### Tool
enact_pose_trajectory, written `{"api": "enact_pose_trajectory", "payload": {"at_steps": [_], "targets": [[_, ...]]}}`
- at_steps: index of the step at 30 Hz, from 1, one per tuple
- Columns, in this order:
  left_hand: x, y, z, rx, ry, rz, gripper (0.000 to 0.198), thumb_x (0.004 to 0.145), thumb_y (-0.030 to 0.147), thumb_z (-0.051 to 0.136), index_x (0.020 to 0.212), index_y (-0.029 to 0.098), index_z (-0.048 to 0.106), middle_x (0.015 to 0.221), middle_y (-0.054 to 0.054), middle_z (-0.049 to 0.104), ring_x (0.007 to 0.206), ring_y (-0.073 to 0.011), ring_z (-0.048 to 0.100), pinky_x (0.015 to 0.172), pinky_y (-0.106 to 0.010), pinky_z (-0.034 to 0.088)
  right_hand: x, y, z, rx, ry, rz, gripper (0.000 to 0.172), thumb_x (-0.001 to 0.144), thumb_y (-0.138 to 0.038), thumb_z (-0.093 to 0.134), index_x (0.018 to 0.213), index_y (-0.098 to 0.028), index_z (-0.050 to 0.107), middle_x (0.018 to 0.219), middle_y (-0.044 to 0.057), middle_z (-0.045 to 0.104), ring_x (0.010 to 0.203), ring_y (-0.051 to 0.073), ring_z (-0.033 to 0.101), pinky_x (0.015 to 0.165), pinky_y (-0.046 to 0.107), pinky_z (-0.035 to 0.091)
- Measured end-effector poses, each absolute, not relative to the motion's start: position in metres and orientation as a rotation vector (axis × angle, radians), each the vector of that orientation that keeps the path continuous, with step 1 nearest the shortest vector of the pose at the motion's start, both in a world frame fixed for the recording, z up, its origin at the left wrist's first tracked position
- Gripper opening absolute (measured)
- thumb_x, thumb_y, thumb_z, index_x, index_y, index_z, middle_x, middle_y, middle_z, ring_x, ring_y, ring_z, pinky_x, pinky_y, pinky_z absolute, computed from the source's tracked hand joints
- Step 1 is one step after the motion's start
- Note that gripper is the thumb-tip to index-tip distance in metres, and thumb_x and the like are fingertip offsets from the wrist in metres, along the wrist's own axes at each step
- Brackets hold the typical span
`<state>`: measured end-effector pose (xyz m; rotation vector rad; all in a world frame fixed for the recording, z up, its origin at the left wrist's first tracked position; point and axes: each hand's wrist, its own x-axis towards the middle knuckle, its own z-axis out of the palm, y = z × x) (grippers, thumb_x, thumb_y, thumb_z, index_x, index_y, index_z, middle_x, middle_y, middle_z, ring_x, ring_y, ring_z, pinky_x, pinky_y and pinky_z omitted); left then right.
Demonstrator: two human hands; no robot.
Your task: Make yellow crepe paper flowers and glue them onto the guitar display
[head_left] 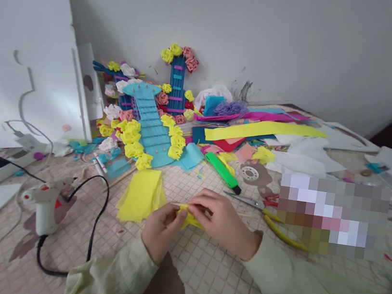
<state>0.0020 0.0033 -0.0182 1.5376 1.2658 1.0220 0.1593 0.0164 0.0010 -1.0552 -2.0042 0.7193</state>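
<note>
Watching the head view, I see the left hand (pixel 163 227) and right hand (pixel 223 223) with fingertips clamped on yellow crepe paper (pixel 193 220), held against a thin stick (pixel 175 203) between them, probably to steady it. Yellow sheets (pixel 142 190) lie just beyond, seemingly for easy reach. Leftward, the glue gun's black cord (pixel 94 230) crowds the left sleeve (pixel 113 271); scissors (pixel 248 201) and a green box cutter (pixel 221 170) lie past the right hand.

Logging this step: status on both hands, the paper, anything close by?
Left hand and right hand both pinching yellow paper at thin stick. Paper partly hidden by fingers. Open-table scissors close by right hand.
</note>
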Motion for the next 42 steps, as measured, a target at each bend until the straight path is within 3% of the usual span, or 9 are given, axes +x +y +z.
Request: {"api": "enact_pose_trajectory", "payload": {"at_steps": [4,7,13,20,28,32,37,42], "targets": [[0.005,0.004,-0.018,1.471,1.158,1.064,0.019,0.074,0.029,0.054,0.078,0.012,0.062,0.074,-0.005,0.065,0.071,-0.0154,0.059,0.066,-0.024,0.046,0.157,0.016,0.002,-1.104,-1.963,0.787,0.009,0.073,-0.009,0.055,0.073,-0.015,0.062,0.072,0.0,0.058,0.063,0.009,0.051,0.054,0.02,0.039],[0.004,0.005,-0.02,1.445,1.145,1.066,0.019,0.075,0.029,0.054,0.074,0.012,0.063,0.069,-0.004,0.065,0.067,-0.0144,0.058,0.063,-0.023,0.046,0.157,0.015,0.004,-1.151,-1.926,0.853,0.006,0.072,-0.011,0.057,0.07,-0.015,0.062,0.067,0.0,0.058,0.061,0.009,0.051,0.052,0.02,0.039],[0.002,0.006,-0.018,1.439,1.224,1.119,0.021,0.076,0.031,0.053,0.074,0.012,0.063,0.066,-0.004,0.064,0.064,-0.0142,0.057,0.058,-0.023,0.045,0.162,0.018,0.005,-1.067,-1.958,0.96,0.016,0.081,-0.019,0.051,0.085,-0.018,0.066,0.082,0.003,0.064,0.074,0.013,0.057,0.063,0.024,0.044],[0.0,0.007,-0.021,1.475,1.203,1.077,0.021,0.075,0.03,0.054,0.083,0.012,0.06,0.079,-0.007,0.065,0.074,-0.0161,0.06,0.069,-0.026,0.049,0.162,0.019,0.005,-1.095,-2.002,0.812,0.017,0.08,-0.015,0.048,0.079,-0.016,0.066,0.076,0.003,0.063,0.068,0.012,0.056,0.059,0.023,0.043],[-0.006,0.006,-0.017,1.693,1.343,1.066,0.02,0.072,0.029,0.057,0.081,0.012,0.061,0.076,-0.007,0.065,0.07,-0.0165,0.061,0.067,-0.028,0.05,0.165,0.021,0.005,-1.155,-1.973,0.896,0.017,0.08,-0.019,0.047,0.078,-0.015,0.063,0.077,0.003,0.066,0.068,0.013,0.058,0.059,0.023,0.043],[-0.018,-0.006,-0.001,1.847,1.402,1.05,0.019,0.071,0.027,0.059,0.085,0.015,0.063,0.086,-0.008,0.067,0.075,-0.0179,0.062,0.067,-0.029,0.049,0.165,0.021,0.006,-1.154,-1.968,0.935,0.017,0.079,-0.02,0.047,0.076,-0.015,0.064,0.075,0.004,0.067,0.068,0.014,0.059,0.06,0.025,0.044],[-0.067,-0.036,0.015,2.145,1.58,1.143,0.01,0.077,0.022,0.054,0.073,0.017,0.061,0.074,-0.005,0.066,0.072,-0.0168,0.061,0.067,-0.027,0.048,0.166,0.023,0.008,-1.152,-1.967,0.938,0.018,0.079,-0.023,0.047,0.076,-0.015,0.063,0.076,0.004,0.067,0.069,0.015,0.058,0.061,0.026,0.044],[-0.152,-0.052,0.012,2.008,2.127,1.394,0.021,0.082,0.031,0.043,0.084,0.02,0.06,0.088,-0.005,0.065,0.087,-0.0207,0.06,0.079,-0.034,0.045,0.168,0.023,0.01,-1.145,-1.939,1.002,0.018,0.079,-0.024,0.047,0.075,-0.015,0.063,0.072,0.003,0.065,0.064,0.014,0.056,0.055,0.024,0.043]]}}
